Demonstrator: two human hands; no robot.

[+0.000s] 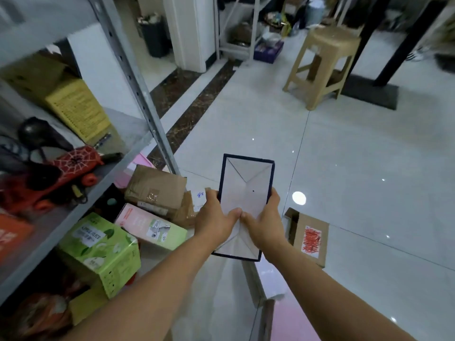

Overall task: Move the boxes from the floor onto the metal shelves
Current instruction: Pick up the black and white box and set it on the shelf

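Note:
I hold a flat box (247, 183) with a dark navy rim and a white folded face up above the floor, at the centre of the head view. My left hand (215, 217) grips its left edge and my right hand (264, 222) its right edge, thumbs meeting on the white face. On the floor below left lie a green juice box (103, 249), a pink and green box (150, 226) and a brown cardboard parcel (157, 188). A small cardboard box with a red label (311, 238) lies on the tiles at right. The metal shelves (138, 77) stand at left.
The shelf holds a yellow box (78, 109), a red spider-web toy (61, 173) and an orange box (12, 235). A beige plastic stool (325, 62) stands on the tiles far right, beside a black table leg (403, 45). Glossy floor stretches ahead.

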